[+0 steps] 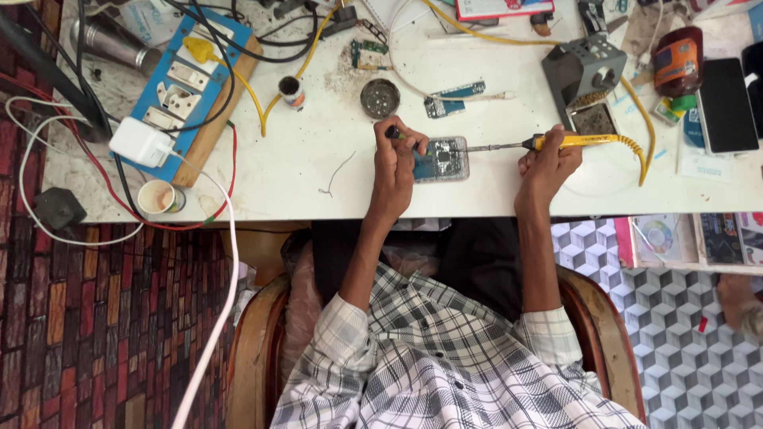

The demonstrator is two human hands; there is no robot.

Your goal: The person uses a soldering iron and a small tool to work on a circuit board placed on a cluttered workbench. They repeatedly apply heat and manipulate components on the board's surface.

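A small dark-handled tool (395,133) is pinched in the left hand (395,163), its grip pressed together over the opened phone (439,159) lying flat at the tabletop's (318,171) near edge. From 3 o'clock, a yellow soldering iron (568,142) is held in the right hand (547,163), fingers clamped round the handle. Pretty light but fragile board, probably best steadied by the outer frame.

From your seat, the blue switchboard (184,89) with its white charger (141,142) sits at ten o'clock on the white table (302,175), a paper cup (160,197) at nine, the round tin (380,98) at twelve, and the grey iron stand (582,70) and dark phone (727,105) near two.
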